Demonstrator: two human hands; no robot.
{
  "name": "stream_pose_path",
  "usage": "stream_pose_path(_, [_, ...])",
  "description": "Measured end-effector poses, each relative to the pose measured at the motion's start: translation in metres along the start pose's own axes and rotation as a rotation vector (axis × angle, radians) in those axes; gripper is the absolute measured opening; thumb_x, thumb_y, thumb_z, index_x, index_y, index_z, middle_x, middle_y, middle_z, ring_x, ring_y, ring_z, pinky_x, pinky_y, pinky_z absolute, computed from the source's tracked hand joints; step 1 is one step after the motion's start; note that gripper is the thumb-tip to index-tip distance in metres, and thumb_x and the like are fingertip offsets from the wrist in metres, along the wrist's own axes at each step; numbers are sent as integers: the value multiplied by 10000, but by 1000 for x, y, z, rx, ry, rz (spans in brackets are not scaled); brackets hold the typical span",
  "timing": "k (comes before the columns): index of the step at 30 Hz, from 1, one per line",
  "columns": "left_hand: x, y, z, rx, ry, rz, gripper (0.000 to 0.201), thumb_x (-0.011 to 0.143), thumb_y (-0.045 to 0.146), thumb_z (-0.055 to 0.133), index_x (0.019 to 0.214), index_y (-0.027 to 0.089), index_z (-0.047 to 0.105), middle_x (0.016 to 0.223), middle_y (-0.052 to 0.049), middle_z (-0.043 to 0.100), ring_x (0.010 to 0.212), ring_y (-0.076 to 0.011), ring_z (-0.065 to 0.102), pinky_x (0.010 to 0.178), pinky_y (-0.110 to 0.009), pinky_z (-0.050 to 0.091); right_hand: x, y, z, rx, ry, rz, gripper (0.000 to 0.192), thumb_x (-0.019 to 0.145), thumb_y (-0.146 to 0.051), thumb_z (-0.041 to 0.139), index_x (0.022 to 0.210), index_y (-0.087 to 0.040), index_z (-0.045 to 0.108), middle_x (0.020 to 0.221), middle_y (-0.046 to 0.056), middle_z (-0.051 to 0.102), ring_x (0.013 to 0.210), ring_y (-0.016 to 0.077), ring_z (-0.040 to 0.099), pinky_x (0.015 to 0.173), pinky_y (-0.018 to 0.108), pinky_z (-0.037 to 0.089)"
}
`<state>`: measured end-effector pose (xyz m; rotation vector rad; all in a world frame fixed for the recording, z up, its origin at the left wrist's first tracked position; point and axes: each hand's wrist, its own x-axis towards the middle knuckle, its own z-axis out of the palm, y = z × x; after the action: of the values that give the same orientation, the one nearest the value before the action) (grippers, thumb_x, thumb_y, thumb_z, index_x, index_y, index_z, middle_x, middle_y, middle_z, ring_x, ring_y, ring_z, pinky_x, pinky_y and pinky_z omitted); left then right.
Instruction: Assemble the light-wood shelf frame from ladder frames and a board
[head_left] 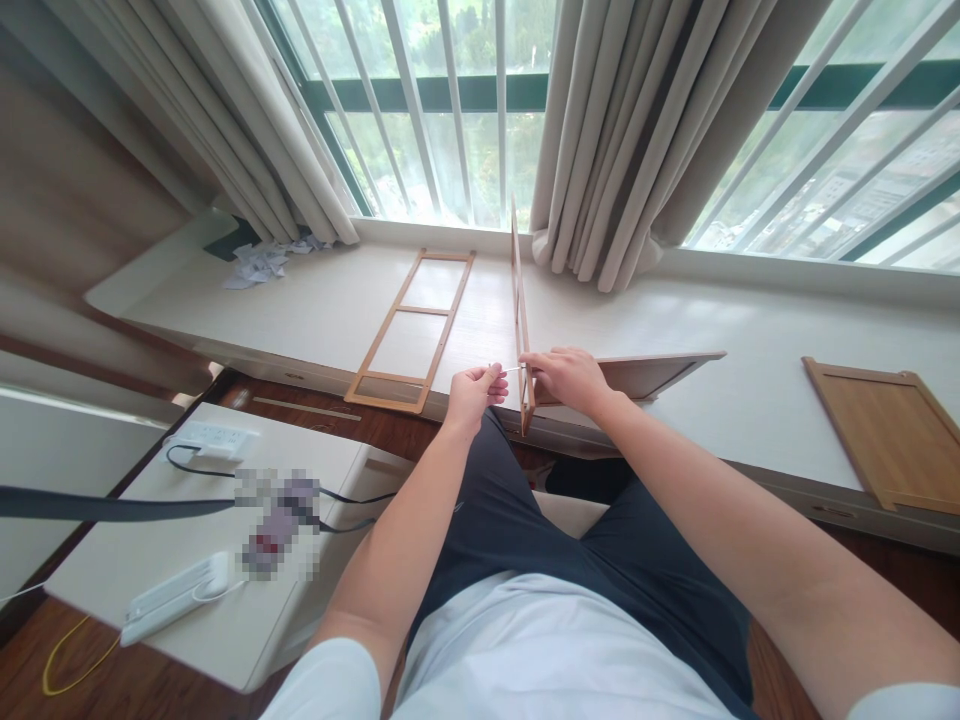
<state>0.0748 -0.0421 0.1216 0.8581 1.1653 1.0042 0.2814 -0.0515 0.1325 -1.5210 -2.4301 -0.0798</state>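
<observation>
Left hand [471, 390] pinches a thin white rod [510, 369] between thumb and fingers, tip pointing right at the upright wooden frame [519, 310]. Right hand [566, 378] is closed around that frame's lower edge, holding it on edge at the near rim of the white counter [750, 340]; the rod's far end sits just at the frame, between both hands. Behind the right hand a white-faced panel [645, 372] lies flat. Ladder-shaped frame [411, 332] lies flat to the left, wooden board [889, 430] well apart on the right. Crumpled paper [262, 262] near the curtain [630, 130].
</observation>
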Motion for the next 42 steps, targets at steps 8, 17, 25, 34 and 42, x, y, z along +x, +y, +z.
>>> stream_pose_path(8, [0,1,6,17,44,-25,433,719,509,842,763,100,709,676,-77,702,559,-116,640,526,-221,525,-1,1,0,7,7,-6,327,975,-225,539,1280,-281,644,1033,43,774,910,222,637,759,316,371])
stream_pose_path(17, [-2,6,6,50,23,-36,423,740,503,829,778,93,731,677,-88,705,573,-125,653,532,-224,526,0,0,2,5,22,-10,316,980,-230,543,1274,-281,647,1038,37,775,901,222,639,748,321,364])
stream_pose_path(25, [3,9,4,98,-8,-39,389,742,470,825,787,93,741,725,-106,723,577,-131,651,513,-229,499,-1,0,-1,12,11,0,321,976,-222,546,1274,-281,649,1003,38,776,902,222,638,744,317,357])
stream_pose_path(34, [7,-1,1,125,-16,111,380,700,474,826,827,122,757,802,-115,750,670,-160,681,532,-228,487,0,0,0,7,4,-1,319,978,-228,541,1273,-275,653,1052,48,773,923,225,637,757,317,365])
stream_pose_path(42, [18,-19,-6,218,7,361,314,752,411,763,937,162,814,805,-74,747,740,-165,653,525,-233,502,0,-1,-1,10,-7,8,322,988,-232,524,1279,-282,651,1032,45,773,916,224,635,758,314,360])
